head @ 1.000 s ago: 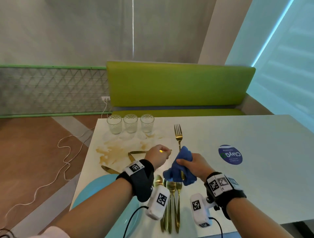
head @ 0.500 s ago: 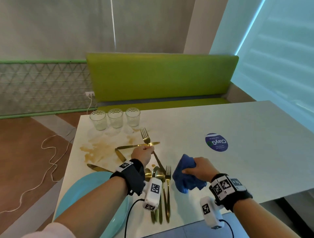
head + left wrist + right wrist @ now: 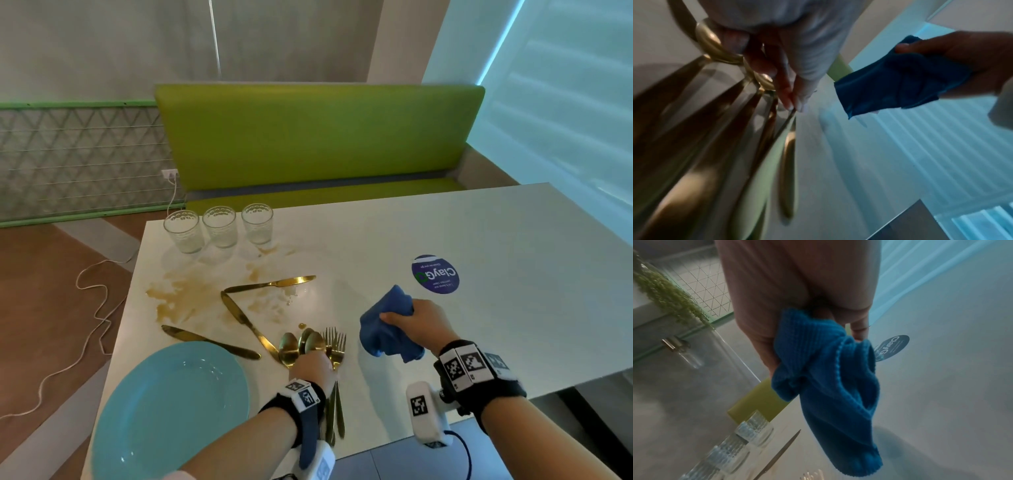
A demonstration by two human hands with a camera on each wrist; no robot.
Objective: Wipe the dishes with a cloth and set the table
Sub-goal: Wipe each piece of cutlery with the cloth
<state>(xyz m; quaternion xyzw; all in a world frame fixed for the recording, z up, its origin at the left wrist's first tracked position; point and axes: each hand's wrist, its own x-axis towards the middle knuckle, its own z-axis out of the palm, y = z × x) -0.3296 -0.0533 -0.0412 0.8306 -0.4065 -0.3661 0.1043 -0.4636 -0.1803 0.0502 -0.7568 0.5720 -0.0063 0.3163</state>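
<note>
My right hand (image 3: 407,320) grips a bunched blue cloth (image 3: 385,330) just above the white table (image 3: 496,325); the cloth (image 3: 830,378) hangs below the fingers. My left hand (image 3: 320,361) is down on a pile of gold spoons (image 3: 289,346) and forks (image 3: 335,339) near the front edge. In the left wrist view its fingertips (image 3: 792,104) pinch the thin handle of one gold fork (image 3: 788,146). A light blue plate (image 3: 164,414) lies at the front left. Three gold knives (image 3: 270,283) lie behind the plate.
Three empty glasses (image 3: 220,226) stand in a row at the far left edge. Brown spill stains (image 3: 181,298) spread between glasses and knives. A round blue sticker (image 3: 435,274) lies right of centre. A green bench (image 3: 318,137) runs behind the table.
The cloth came off the fork. My left hand carried the fork from the table's middle back down onto the cutlery pile. My right hand moved right with the cloth.
</note>
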